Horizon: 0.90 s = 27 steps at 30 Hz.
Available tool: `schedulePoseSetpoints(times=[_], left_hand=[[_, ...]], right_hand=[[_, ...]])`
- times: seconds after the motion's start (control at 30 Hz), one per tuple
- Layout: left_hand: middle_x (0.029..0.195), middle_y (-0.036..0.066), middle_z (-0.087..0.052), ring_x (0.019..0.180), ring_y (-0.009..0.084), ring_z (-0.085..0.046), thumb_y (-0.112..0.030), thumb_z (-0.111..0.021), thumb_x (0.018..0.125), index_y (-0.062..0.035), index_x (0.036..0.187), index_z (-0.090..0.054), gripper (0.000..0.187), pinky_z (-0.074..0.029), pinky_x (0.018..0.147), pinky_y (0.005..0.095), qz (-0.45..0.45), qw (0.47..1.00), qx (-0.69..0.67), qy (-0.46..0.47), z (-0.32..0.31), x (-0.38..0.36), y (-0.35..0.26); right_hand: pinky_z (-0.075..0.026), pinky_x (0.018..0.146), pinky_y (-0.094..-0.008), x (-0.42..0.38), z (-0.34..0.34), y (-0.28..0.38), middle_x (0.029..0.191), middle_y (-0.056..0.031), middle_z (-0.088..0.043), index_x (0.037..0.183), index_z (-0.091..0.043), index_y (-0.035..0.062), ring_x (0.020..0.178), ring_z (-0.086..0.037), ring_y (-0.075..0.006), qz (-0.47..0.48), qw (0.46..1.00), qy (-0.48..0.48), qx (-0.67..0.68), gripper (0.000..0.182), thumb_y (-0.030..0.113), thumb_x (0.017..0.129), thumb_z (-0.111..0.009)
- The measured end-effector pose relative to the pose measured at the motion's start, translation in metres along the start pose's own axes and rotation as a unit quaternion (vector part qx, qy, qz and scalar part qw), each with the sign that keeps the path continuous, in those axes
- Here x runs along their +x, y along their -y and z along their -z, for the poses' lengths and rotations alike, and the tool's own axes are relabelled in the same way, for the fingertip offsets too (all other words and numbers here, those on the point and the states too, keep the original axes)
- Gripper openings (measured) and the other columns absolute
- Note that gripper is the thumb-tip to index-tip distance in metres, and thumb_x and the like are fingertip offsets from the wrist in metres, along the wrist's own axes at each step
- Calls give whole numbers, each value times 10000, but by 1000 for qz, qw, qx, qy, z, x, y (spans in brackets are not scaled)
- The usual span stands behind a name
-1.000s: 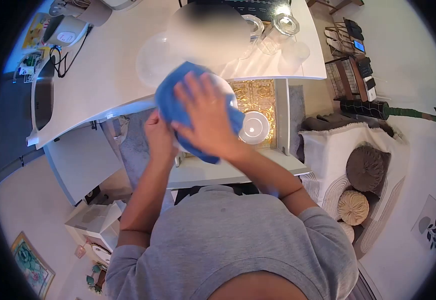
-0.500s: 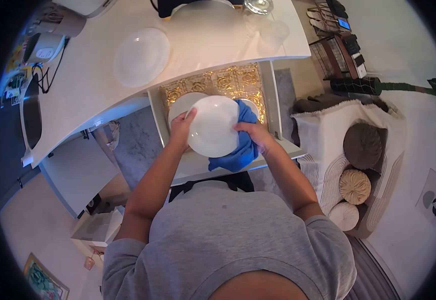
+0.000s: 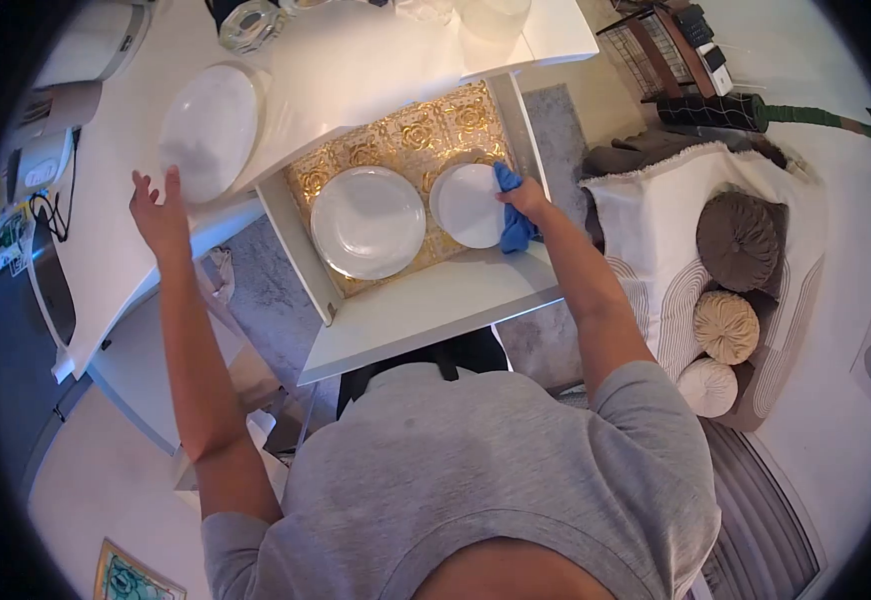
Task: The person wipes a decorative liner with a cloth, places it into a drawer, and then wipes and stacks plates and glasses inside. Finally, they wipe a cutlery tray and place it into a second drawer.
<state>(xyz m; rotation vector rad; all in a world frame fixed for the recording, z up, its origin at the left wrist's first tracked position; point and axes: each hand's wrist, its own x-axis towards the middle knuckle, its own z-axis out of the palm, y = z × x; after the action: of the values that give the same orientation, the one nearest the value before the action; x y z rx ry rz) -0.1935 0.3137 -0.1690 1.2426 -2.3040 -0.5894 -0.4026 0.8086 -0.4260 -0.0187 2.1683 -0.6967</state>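
My left hand (image 3: 161, 212) is raised at the counter's edge, fingers apart with nothing in them, right by the lower rim of a white plate (image 3: 211, 130) lying on the white counter (image 3: 121, 215). My right hand (image 3: 526, 202) grips a bunched blue cloth (image 3: 517, 228) over the right side of the pulled-out drawer (image 3: 426, 312). Inside that drawer, on a gold-patterned liner (image 3: 361, 155), rest a large white plate (image 3: 368, 222) to the left and a smaller white plate (image 3: 468, 206) to the right. The cloth overlaps the smaller plate's right rim.
Glassware (image 3: 253, 25) stands at the back of the counter. To the right is a pale-covered sofa (image 3: 646, 190) with round cushions (image 3: 736, 240). A grey rug (image 3: 561, 125) lies beyond the drawer. A black cable (image 3: 51, 215) hangs at the counter's left.
The plate held between both hands has been let go and lies in the drawer. My left hand has moved left to the counter plate; my right hand, still with the cloth, has shifted slightly right and up.
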Motion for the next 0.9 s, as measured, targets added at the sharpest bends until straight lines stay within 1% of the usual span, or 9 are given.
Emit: schedulePoseSetpoints(times=[0.13,0.27,0.33,0.57,0.63,0.7,0.77,0.83,0.9], left_hand=[[1098,151,-563,924,217,-583,-467,-686,734,89,1357,-233,950,-462,799,319,101,992,2,79,-5,16,3],[1080,166,-568,921,220,-587,-388,-720,730,90,1359,-224,933,-464,790,309,102,989,46,91,-4,20,-11],[1066,153,-576,894,216,-594,-276,-734,740,91,1357,-230,877,-467,779,294,171,976,-57,122,-6,26,-2],[1124,138,-546,999,221,-553,-99,-663,782,73,1295,-335,633,-445,891,328,231,859,-426,163,10,16,3],[1184,143,-514,1069,229,-519,-100,-603,819,57,1252,-381,511,-421,943,350,281,803,-512,115,25,-3,-3],[1204,145,-504,1083,235,-516,-129,-567,850,55,1251,-385,477,-419,948,351,269,802,-520,120,46,-28,-23],[1228,146,-493,1109,246,-508,-196,-494,907,50,1254,-388,439,-419,952,360,258,790,-536,147,61,-59,-45],[1226,146,-498,1118,253,-507,-270,-436,943,45,1253,-397,444,-428,944,369,273,775,-547,163,61,-95,-67],[1196,146,-521,1093,249,-522,-335,-406,953,40,1236,-428,471,-442,921,371,305,751,-558,179,43,-129,-86]], right_hand=[[-488,758,-325,5,-29,-9,917,-148,-655,1007,-627,-36,832,-629,-227,-11,998,-40,45,471,199,633,-790],[-485,791,-347,11,-35,-16,940,-156,-656,1033,-621,-1,872,-633,-255,9,999,-38,25,496,264,645,-780],[-484,812,-380,3,-28,0,951,-181,-650,1046,-612,18,902,-629,-302,-20,986,-97,-132,531,340,651,-758],[-484,834,-382,-18,8,33,1089,-202,-598,1138,-540,-10,962,-608,-304,-55,983,-29,-175,671,395,646,-750],[-480,843,-358,-22,14,40,1160,-166,-553,1199,-478,-15,983,-588,-256,-28,999,-7,24,688,380,696,-731],[-452,898,-343,-100,57,126,1167,-189,-531,1273,-379,-25,1032,-558,-247,-14,939,211,273,746,336,719,-726],[-455,883,-343,-175,85,202,1116,-159,-551,1255,-408,-3,990,-565,-254,81,896,272,341,673,329,752,-707],[-430,899,-350,-202,71,236,1169,-165,-497,1239,-421,1,1052,-522,-262,251,892,214,309,615,300,774,-690],[-378,933,-397,-220,33,267,1256,-193,-408,1213,-454,33,1150,-430,-319,475,858,14,195,575,318,768,-683]])
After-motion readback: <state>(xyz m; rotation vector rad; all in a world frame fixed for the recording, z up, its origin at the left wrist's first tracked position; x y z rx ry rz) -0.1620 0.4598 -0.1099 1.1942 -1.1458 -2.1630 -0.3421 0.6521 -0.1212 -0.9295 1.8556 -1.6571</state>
